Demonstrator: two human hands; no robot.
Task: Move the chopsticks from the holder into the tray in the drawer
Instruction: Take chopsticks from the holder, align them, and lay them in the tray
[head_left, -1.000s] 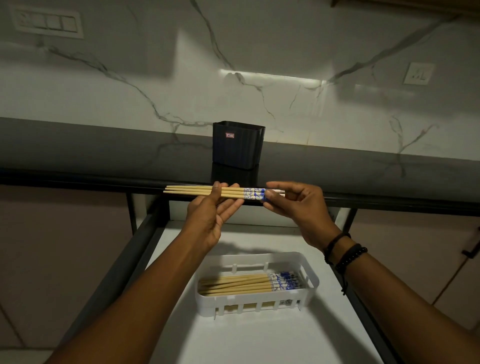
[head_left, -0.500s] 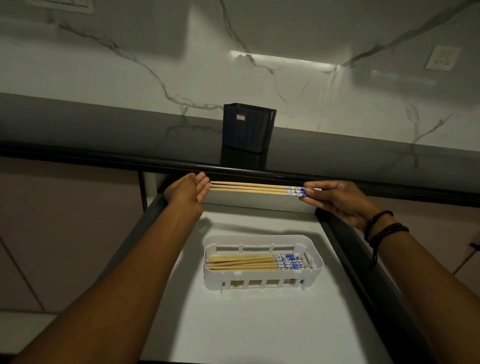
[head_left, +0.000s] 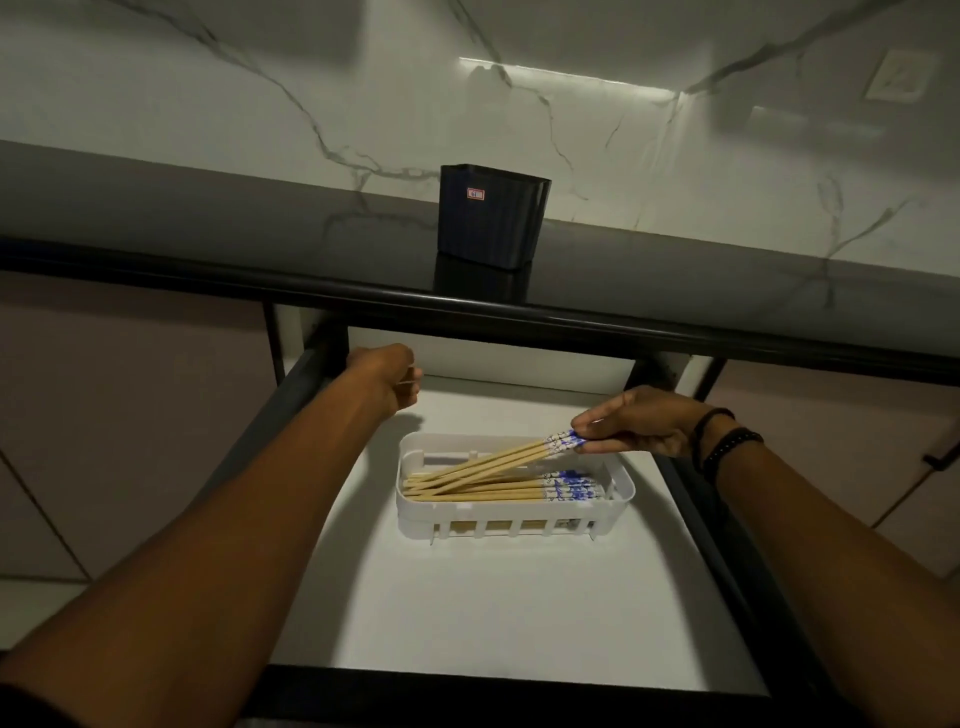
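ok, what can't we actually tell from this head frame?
- holder: inside hidden by its own wall, so any leftover chopsticks can't be seen.
- left hand: curled away from the camera; palm and contents hidden.
- held chopsticks: tips overlap the chopsticks in the tray; contact unclear.
- right hand: pinches the patterned ends, hiding them partly.

chopsticks (head_left: 493, 462): tilted, tips in white tray (head_left: 621, 496) | holder (head_left: 491, 215): upright on counter

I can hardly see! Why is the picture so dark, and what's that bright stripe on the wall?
Head view: the room is dim; one glare stripe shines off the marble wall; the counter edge bows from the wide lens; the wall socket looks blurry.
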